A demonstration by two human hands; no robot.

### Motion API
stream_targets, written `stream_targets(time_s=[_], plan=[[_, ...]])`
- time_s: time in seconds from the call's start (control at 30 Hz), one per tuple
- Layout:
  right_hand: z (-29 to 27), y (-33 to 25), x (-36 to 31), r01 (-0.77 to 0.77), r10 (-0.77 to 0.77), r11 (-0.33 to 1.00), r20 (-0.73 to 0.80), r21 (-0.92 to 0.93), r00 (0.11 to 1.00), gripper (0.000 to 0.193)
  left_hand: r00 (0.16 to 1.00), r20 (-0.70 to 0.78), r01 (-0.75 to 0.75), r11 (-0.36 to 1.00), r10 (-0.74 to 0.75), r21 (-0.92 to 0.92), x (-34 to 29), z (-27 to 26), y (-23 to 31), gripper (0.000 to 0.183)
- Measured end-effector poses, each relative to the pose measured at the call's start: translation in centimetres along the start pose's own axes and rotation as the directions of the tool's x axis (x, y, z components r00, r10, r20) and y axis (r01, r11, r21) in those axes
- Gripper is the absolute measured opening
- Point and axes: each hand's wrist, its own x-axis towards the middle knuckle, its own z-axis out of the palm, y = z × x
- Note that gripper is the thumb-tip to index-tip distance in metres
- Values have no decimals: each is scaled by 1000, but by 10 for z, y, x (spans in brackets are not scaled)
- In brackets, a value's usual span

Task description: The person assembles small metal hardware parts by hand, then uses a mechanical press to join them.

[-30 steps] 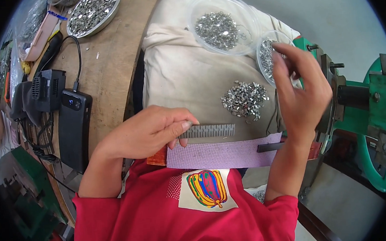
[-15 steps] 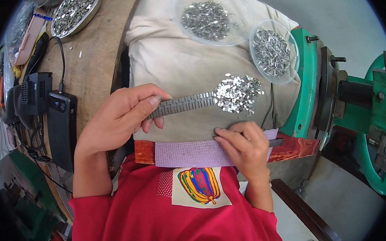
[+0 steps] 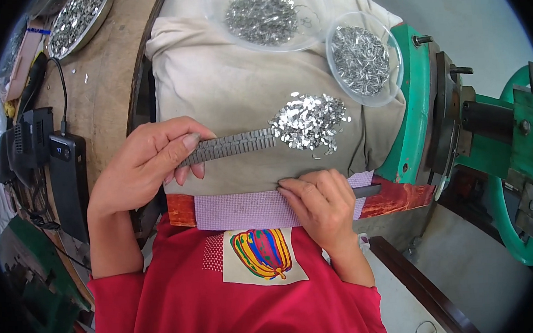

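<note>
My left hand point(image 3: 141, 162) is closed around one end of a segmented grey metal strip point(image 3: 235, 146) that looks like a watch band. Its far end touches a heap of small shiny metal pieces point(image 3: 309, 121) on the beige cloth point(image 3: 206, 84). My right hand point(image 3: 322, 203) is closed near the cloth's front edge, over a lilac checked cloth point(image 3: 239, 211). From behind it sticks out the end of a flat dark metal tool point(image 3: 367, 191); the rest is hidden by the fingers, so its kind does not show.
Two clear plastic tubs, a larger tub point(image 3: 307, 39) and a smaller tub point(image 3: 399, 67), hold small metal parts at the far side. Green machinery point(image 3: 406, 103) stands right. The wooden bench point(image 3: 106, 85) at left carries a black power bank point(image 3: 69, 178), cables and a metal bowl point(image 3: 100, 21).
The whole scene has shifted left and slightly up in the picture. My left hand keeps its hold on the strip. The fingers of my right hand have turned slightly.
</note>
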Motion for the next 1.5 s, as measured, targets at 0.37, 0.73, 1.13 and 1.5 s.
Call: stream_targets(time_s=[0.37,0.73,1.13,1.5], plan=[[-6,-15,15,-167,164,986,154,7,974,19,999,-5,-53,998,53,43,-2,1,1,28],[-10,-21,17,-181,192,981,224,-69,955,18,982,56,-185,977,180,108,1,-3,-5,29],[-21,-22,13,-257,261,965,226,-46,939,20,981,65,-190,978,184,91,-3,-2,-2,29],[-78,58,67,-305,201,931,-416,-202,887,6,992,89,-94,995,90,45,4,7,-1,28]])
